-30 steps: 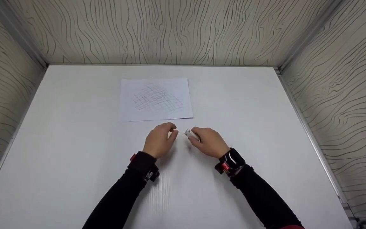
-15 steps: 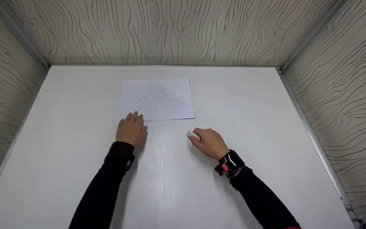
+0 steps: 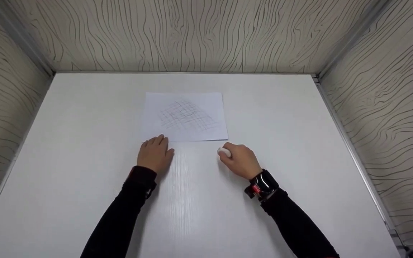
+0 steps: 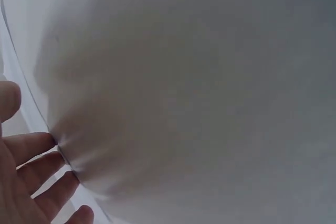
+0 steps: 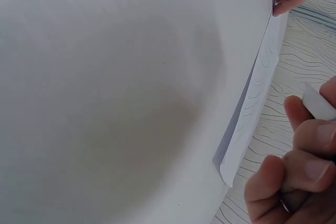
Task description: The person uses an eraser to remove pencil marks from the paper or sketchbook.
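A white sheet of paper [image 3: 210, 134] with crisscross pencil lines [image 3: 186, 113] lies on the table. My left hand [image 3: 154, 154], palm down, rests its fingertips on the paper's near left edge. In the left wrist view its fingers [image 4: 55, 192] reach out fairly straight and spread to that edge. Right of the left hand, just off the paper's near right corner, my right hand [image 3: 242, 159] grips a small white eraser [image 3: 224, 152]. The right wrist view shows the eraser's angular end [image 5: 317, 103] between curled fingers [image 5: 310, 169]; the rest is hidden in the hand.
The white table [image 3: 281, 118] ends at a wood-grain patterned wall [image 3: 206, 36] behind. Similar panels, such as the right wall [image 3: 389, 107], stand at both sides. The paper's near edge [image 5: 244, 100] lifts slightly off the table in the right wrist view.
My left hand has left the right hand's side and moved left to the paper's near edge. The paper has then shifted right and towards me with it. The right hand keeps the eraser.
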`<state>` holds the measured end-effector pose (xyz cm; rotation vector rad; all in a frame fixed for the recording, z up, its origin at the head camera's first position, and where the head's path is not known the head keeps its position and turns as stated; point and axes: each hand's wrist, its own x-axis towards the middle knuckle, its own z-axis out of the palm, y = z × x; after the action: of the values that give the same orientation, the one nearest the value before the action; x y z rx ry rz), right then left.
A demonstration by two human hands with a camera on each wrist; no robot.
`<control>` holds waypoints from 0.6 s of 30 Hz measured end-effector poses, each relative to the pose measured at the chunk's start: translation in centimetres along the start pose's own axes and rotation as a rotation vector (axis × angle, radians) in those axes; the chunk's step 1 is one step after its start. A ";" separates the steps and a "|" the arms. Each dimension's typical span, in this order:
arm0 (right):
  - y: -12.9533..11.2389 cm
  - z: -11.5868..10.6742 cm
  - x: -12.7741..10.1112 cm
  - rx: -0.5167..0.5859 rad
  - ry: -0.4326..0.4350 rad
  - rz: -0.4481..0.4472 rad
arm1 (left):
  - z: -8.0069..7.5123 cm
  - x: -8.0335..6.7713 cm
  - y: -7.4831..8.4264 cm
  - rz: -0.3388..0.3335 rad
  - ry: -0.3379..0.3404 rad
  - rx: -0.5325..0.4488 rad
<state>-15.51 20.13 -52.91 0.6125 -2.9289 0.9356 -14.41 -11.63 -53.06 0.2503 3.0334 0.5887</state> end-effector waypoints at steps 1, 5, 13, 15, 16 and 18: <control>-1.1 -0.7 -0.1 -0.005 -0.014 0.033 | 0.5 -0.1 0.0 0.022 0.028 0.008; -2.1 -1.7 -0.1 -0.011 -0.028 0.086 | 2.3 -0.5 0.6 0.105 0.122 0.022; 5.3 2.4 0.3 -0.098 0.092 0.055 | 7.1 -1.4 1.8 0.260 0.207 0.021; 6.0 2.9 0.3 -0.151 0.075 0.098 | 7.6 -1.5 2.4 0.288 0.211 0.024; 6.3 3.1 0.4 -0.174 0.065 0.120 | 7.8 -1.5 2.6 0.295 0.206 0.016; 6.6 3.3 0.5 -0.224 0.049 0.156 | 7.8 -1.5 3.0 0.295 0.175 -0.024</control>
<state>-18.03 23.04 -59.19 0.3507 -3.0118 0.6070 -11.93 -6.27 -59.12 0.6895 3.1774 0.6973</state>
